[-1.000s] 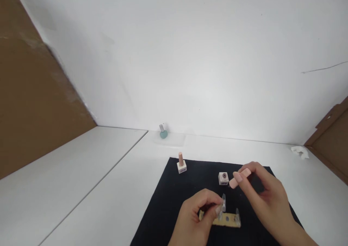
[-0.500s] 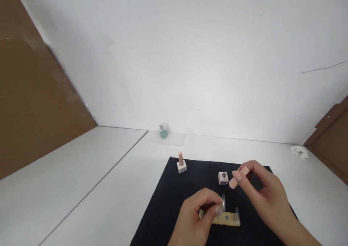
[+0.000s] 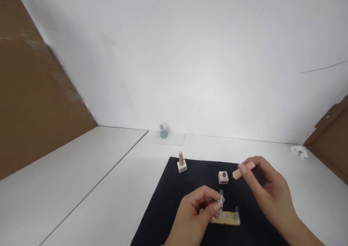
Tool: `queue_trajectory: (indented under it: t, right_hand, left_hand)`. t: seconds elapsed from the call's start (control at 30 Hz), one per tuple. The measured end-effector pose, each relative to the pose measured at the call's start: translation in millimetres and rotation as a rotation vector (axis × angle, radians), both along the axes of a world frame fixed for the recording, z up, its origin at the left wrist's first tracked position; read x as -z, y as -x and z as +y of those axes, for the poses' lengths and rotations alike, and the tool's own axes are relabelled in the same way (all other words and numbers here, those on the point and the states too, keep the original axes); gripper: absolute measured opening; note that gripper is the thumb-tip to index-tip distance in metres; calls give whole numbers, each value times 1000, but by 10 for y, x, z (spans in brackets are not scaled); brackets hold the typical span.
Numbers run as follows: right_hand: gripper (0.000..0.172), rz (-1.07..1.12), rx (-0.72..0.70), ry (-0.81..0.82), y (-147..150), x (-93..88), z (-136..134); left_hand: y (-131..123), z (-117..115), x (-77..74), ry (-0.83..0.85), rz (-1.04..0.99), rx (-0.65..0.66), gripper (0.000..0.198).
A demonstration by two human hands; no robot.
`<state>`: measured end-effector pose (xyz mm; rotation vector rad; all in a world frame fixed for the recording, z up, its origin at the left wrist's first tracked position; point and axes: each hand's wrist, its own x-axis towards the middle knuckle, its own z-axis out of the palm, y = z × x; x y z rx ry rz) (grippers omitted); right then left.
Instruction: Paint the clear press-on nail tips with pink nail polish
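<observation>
Over a black mat (image 3: 157, 220) on a white table (image 3: 95, 177), hands (image 3: 194, 217) pinch clear plastic (image 3: 220, 201) and a pink stick (image 3: 246, 170).

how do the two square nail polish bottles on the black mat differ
The left nail polish bottle wears a tall peach cap, while the right nail polish bottle has none and shows a dark round opening. The left bottle stands nearer the far edge of the black mat, and the right bottle stands closer to the right hand. Both have square white bodies and stand upright on the mat.
</observation>
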<state>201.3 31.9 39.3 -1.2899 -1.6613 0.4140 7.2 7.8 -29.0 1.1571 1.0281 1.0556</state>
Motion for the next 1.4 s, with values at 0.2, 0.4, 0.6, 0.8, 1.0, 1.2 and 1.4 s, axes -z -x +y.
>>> queue_trajectory:
  t: [0.2, 0.4, 0.6, 0.8, 1.0, 1.2, 1.4]
  right_hand:
    - [26, 94, -146, 87, 60, -25, -92]
    - [28, 119, -230, 157, 154, 60, -146]
    - [28, 60, -129, 86, 76, 66, -52]
    - [28, 109, -239, 118, 107, 74, -89]
    - [29, 75, -158, 112, 73, 111, -43]
    - [32, 49, -217, 171, 54, 2, -44]
    - [32, 17, -157, 152, 44, 24, -26]
  left_hand:
    - [-59, 58, -44, 95, -213, -114, 25]
    - [-62, 26, -174, 116, -69, -120, 18]
    - [-61, 11, -14, 80, -88, -107, 21]
    - [-71, 50, -23, 118, -151, -98, 28]
    - [-33, -1, -53, 71, 3, -37, 13]
    - [-15, -7, 19, -50, 114, -28, 8]
    - [-4, -28, 18, -88, 118, -7, 8]
